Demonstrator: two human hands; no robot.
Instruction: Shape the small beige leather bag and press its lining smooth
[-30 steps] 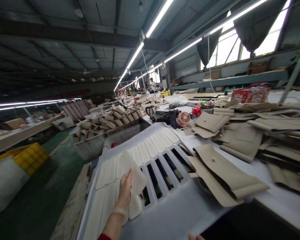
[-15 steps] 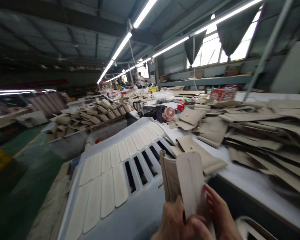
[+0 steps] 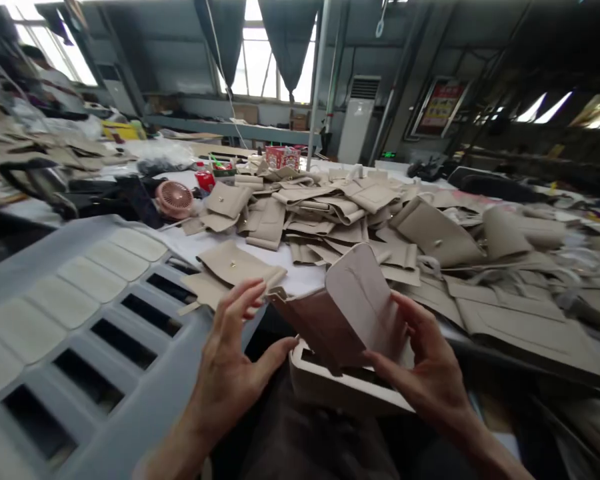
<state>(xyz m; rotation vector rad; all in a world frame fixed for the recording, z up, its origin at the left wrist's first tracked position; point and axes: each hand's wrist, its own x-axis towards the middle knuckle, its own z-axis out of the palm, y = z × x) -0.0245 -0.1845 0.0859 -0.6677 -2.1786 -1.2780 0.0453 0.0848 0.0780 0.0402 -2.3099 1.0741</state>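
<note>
A folded beige leather bag piece (image 3: pixel 305 317) is tilted in front of me, with a pale round-cornered panel (image 3: pixel 363 290) standing up on its right side. My right hand (image 3: pixel 423 360) pinches it at the panel's right edge, thumb at the lower front and fingers behind. At its left edge, my left hand (image 3: pixel 235 353) has fingers spread and thumb apart; whether a fingertip touches the leather I cannot tell. Below the bag piece is a white-rimmed box-shaped object (image 3: pixel 347 393), partly hidden by it.
Left is a pale slotted rack (image 3: pixel 145 360), pale panels (image 3: pixel 75 287) lying on it and dark slots beside them. Beige flap pieces (image 3: pixel 235 263) lie beyond. A large heap of leather pieces (image 3: pixel 520 313) covers the right. A pink fan (image 3: pixel 175 199) and red can (image 3: pixel 205 177) stand behind.
The view has swung right. My left hand has come off the bag piece and spread its fingers. The bag piece is now tilted and spread wider, with my right hand still on it.
</note>
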